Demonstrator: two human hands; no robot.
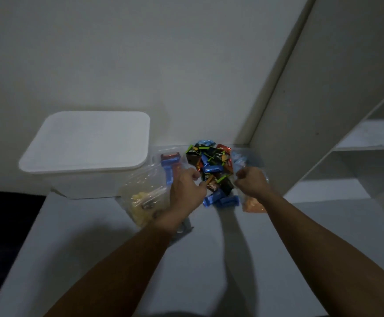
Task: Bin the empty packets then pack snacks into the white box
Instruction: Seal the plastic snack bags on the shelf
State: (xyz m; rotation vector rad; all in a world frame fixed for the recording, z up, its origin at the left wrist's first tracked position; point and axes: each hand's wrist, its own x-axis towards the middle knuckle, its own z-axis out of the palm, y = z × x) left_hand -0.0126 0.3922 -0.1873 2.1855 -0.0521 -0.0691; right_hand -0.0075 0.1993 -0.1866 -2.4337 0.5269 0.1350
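Observation:
A white box point(83, 177) with its lid point(88, 140) on stands at the back left of the white table. Beside it lies a pile of small snack packets point(211, 163) in blue, black, green and orange wrappers. My left hand point(186, 191) is at the pile's left edge, its fingers curled and pinching a small brown-orange packet point(209, 184). At the pile's right edge, my right hand point(251, 183) is curled into a fist on the clear plastic bag point(252, 205) that holds orange snacks.
A clear bag of yellow snacks point(140, 202) lies under my left wrist, with a blue clip point(169, 165) behind it. A small grey object point(183, 229) sits below my left forearm. White wall behind; white shelving point(358, 143) stands to the right.

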